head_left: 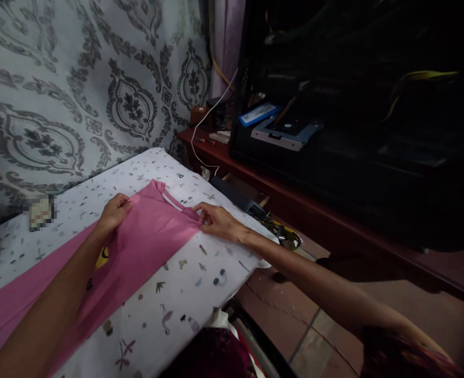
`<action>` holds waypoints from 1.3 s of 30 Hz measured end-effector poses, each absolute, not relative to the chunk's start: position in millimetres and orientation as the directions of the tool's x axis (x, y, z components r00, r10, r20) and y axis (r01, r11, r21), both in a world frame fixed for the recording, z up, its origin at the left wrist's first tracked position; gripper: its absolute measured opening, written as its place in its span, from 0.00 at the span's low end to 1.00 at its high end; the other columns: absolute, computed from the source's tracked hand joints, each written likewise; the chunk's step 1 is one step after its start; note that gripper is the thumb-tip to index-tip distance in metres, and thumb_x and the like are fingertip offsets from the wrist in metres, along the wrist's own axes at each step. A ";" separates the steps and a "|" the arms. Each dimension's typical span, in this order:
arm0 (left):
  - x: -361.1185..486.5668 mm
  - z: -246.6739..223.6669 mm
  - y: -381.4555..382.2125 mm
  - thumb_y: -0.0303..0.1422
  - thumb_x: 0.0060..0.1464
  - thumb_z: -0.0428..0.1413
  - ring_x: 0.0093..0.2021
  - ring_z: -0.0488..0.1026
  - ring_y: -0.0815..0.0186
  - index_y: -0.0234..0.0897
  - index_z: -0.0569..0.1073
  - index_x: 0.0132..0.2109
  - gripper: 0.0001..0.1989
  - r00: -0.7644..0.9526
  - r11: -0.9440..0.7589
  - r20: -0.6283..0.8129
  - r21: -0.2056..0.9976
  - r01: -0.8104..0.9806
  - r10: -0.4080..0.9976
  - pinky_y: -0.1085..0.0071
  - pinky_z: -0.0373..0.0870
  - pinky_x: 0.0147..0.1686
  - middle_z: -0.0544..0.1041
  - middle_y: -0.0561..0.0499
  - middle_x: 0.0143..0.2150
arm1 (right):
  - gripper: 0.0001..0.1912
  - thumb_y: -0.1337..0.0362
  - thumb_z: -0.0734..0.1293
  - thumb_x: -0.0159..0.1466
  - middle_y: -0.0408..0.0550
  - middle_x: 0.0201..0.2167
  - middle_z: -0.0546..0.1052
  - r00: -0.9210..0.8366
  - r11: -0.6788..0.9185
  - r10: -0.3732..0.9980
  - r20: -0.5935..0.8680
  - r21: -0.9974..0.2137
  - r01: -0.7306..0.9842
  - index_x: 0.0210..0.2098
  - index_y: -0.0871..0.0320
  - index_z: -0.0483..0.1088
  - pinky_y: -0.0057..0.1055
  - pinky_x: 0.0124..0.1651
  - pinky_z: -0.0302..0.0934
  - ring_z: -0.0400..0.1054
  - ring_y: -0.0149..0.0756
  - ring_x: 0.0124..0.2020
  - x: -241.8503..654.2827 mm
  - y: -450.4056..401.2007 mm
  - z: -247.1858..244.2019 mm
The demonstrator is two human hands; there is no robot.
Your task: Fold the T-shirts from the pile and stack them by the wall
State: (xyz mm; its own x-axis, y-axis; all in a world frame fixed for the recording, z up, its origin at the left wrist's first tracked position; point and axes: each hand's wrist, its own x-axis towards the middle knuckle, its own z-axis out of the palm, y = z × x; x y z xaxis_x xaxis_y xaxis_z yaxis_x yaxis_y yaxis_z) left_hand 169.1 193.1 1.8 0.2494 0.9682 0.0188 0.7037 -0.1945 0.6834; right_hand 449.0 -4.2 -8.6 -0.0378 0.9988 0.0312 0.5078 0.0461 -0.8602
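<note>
A pink shirt (153, 247) lies lengthwise across a white patterned sheet, with part of a yellow print (103, 257) showing beside my left forearm. My left hand (114, 212) pinches the cloth along the shirt's far edge, thumb and fingers pressed together. At the neckline end, my right hand (218, 223) grips the shirt's near corner between thumb and fingers. The narrow neckband (172, 199) runs between the two upper corners, slightly gaping. My left arm covers some of the shirt's body.
The sheeted bed (200, 268) meets a patterned wall covering (133, 105) at the back. On the right, a dark red wooden stand (263, 178) carries a large black case (334, 173) with a metal drive (279, 135). A white cable (194, 137) hangs nearby. A pixelated small item (40, 212) lies at left.
</note>
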 end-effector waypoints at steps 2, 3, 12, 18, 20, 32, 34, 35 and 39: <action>167.1 -1.3 195.3 0.41 0.44 0.54 0.27 0.64 0.66 0.40 0.67 0.33 0.11 0.249 -0.194 0.019 0.688 0.699 0.968 0.72 0.58 0.26 0.70 0.56 0.26 | 0.27 0.76 0.66 0.52 0.41 0.34 0.76 -0.036 0.052 0.999 0.039 -0.858 0.511 0.52 0.56 0.70 0.27 0.31 0.56 0.63 0.28 0.26 449.4 -5.2 -10.3; 166.4 -2.9 196.1 0.42 0.44 0.54 0.27 0.64 0.66 0.40 0.67 0.33 0.11 0.246 -0.191 0.021 0.693 0.695 0.969 0.72 0.58 0.26 0.70 0.56 0.26 | 0.28 0.76 0.66 0.52 0.41 0.34 0.76 -0.030 0.054 0.999 0.045 -0.858 0.510 0.52 0.56 0.70 0.26 0.31 0.56 0.63 0.28 0.26 449.4 -5.3 -11.6; 168.0 -4.6 196.4 0.39 0.44 0.54 0.26 0.64 0.66 0.41 0.68 0.32 0.09 0.201 -0.150 0.011 0.708 0.690 0.979 0.71 0.59 0.27 0.69 0.56 0.26 | 0.27 0.75 0.65 0.54 0.40 0.30 0.76 0.019 0.058 0.997 0.075 -0.894 0.445 0.53 0.57 0.70 0.26 0.30 0.56 0.62 0.28 0.25 450.1 -2.5 -21.4; 171.3 0.1 192.5 0.37 0.46 0.54 0.26 0.64 0.66 0.41 0.69 0.31 0.06 0.143 -0.119 0.021 0.677 0.726 0.990 0.71 0.59 0.27 0.69 0.56 0.25 | 0.24 0.73 0.65 0.56 0.40 0.30 0.76 0.044 0.057 0.995 0.087 -0.882 0.467 0.52 0.56 0.72 0.26 0.32 0.56 0.64 0.28 0.26 447.7 -5.2 -20.9; 171.9 0.5 191.8 0.35 0.46 0.54 0.26 0.64 0.65 0.41 0.68 0.31 0.04 0.140 -0.120 0.023 0.665 0.737 0.990 0.71 0.59 0.27 0.69 0.56 0.25 | 0.22 0.73 0.65 0.57 0.40 0.30 0.75 0.061 0.055 0.993 0.099 -0.859 0.510 0.52 0.56 0.72 0.27 0.33 0.56 0.64 0.28 0.26 445.8 -7.8 -20.3; 181.7 22.1 168.5 0.34 0.56 0.52 0.47 0.72 0.47 0.39 0.70 0.45 0.10 0.278 -0.306 0.182 0.150 0.940 0.943 0.58 0.67 0.42 0.75 0.40 0.45 | 0.21 0.72 0.59 0.64 0.48 0.39 0.76 -0.006 0.158 0.977 0.211 -0.712 0.685 0.56 0.58 0.67 0.31 0.41 0.60 0.68 0.34 0.35 449.3 -15.6 -14.2; 190.4 27.4 148.5 0.33 0.58 0.50 0.51 0.70 0.46 0.38 0.70 0.49 0.12 0.425 -0.465 0.262 0.113 0.878 0.866 0.55 0.66 0.48 0.73 0.38 0.49 | 0.17 0.72 0.59 0.63 0.48 0.37 0.76 0.041 0.119 0.979 0.198 -0.731 0.672 0.51 0.59 0.69 0.30 0.38 0.59 0.66 0.33 0.33 452.1 -17.2 -11.6; 196.5 28.7 137.3 0.32 0.60 0.48 0.51 0.70 0.49 0.38 0.70 0.49 0.12 0.504 -0.550 0.260 0.146 0.822 0.823 0.55 0.66 0.49 0.74 0.39 0.50 | 0.15 0.72 0.60 0.63 0.47 0.35 0.75 0.055 0.109 0.980 0.193 -0.740 0.663 0.47 0.59 0.70 0.30 0.37 0.58 0.65 0.33 0.32 452.8 -18.4 -10.3; 228.6 22.6 96.8 0.32 0.65 0.44 0.45 0.71 0.59 0.42 0.71 0.48 0.12 0.792 -0.775 0.151 0.376 0.508 0.592 0.63 0.68 0.47 0.74 0.47 0.47 | 0.05 0.69 0.63 0.61 0.45 0.32 0.72 0.032 0.103 0.986 0.166 -0.736 0.670 0.36 0.58 0.70 0.29 0.35 0.55 0.62 0.32 0.30 450.2 -22.3 -6.4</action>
